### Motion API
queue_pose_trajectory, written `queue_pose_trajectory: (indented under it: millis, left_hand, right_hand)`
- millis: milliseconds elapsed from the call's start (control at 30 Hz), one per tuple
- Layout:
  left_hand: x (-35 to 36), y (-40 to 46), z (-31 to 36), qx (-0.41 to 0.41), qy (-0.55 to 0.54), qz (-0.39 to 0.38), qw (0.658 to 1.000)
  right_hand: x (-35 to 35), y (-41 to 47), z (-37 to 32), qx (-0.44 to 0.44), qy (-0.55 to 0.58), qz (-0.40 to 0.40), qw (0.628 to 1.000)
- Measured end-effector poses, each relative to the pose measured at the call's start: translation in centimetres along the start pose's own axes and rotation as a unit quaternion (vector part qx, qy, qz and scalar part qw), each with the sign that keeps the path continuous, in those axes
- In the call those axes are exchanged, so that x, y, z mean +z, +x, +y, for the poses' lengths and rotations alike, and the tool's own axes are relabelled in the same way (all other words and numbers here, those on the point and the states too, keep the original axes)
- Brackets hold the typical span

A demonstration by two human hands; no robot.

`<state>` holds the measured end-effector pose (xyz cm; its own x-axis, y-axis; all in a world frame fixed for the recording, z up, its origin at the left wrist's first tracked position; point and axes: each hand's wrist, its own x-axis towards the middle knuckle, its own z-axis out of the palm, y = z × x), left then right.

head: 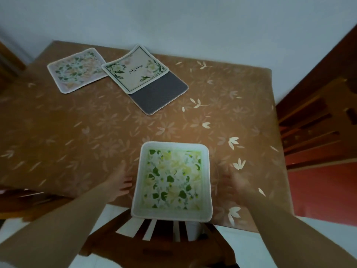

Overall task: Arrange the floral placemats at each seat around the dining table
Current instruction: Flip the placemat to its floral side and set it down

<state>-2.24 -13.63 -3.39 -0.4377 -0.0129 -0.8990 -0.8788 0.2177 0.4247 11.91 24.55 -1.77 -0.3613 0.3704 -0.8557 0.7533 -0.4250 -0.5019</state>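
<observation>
Hands [120, 183] [234, 183] open, palms down, flanking green placemat [172, 180].

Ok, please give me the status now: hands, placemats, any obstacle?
Left hand and right hand open, flanking green floral placemat, overhanging near table edge. Three mats far side, two overlapping. No obstacle.

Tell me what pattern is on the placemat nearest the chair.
Green leaves and pale yellow-white flowers inside a white border, on the nearest placemat, seen in the head view.
</observation>
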Motion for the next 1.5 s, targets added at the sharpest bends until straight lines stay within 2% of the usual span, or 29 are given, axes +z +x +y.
queue_pose_trajectory:
  millis: [100,233,400,600,733,833,933,1233,1500]
  left_hand:
    - [1.7,0.0,-0.2,-0.012,0.005,-0.008,1.0]
    - [2.7,0.4,-0.4,-0.005,0.017,-0.008,1.0]
    - [3.0,1.1,-0.2,0.012,0.004,-0.006,1.0]
    - [4.9,1.8,3.4,0.083,-0.04,-0.032,0.995]
    - [5.2,2.1,4.1,0.085,-0.051,-0.009,0.995]
    - [4.7,2.2,3.3,0.056,-0.006,-0.024,0.998]
    - [4.7,1.8,2.9,0.038,-0.006,-0.037,0.999]
    - [5.1,0.6,3.0,0.058,0.03,-0.023,0.998]
    - [4.8,-2.0,2.7,0.072,0.031,-0.017,0.997]
  right_hand:
    - [1.3,0.6,1.5,0.027,0.009,-0.061,0.998]
    - [2.4,1.1,1.5,0.018,0.056,-0.135,0.989]
    - [3.1,2.5,2.0,0.022,0.034,-0.09,0.995]
    - [3.0,3.8,0.0,-0.002,0.048,-0.038,0.998]
    - [2.9,3.9,-0.8,-0.018,0.043,-0.002,0.999]
    - [2.8,3.9,-0.4,-0.02,0.035,-0.003,0.999]
    - [2.9,4.1,0.0,-0.018,0.028,-0.019,0.999]
    - [2.9,3.2,-0.1,-0.059,0.012,0.001,0.998]
    - [2.7,1.8,0.0,-0.025,0.011,-0.018,0.999]
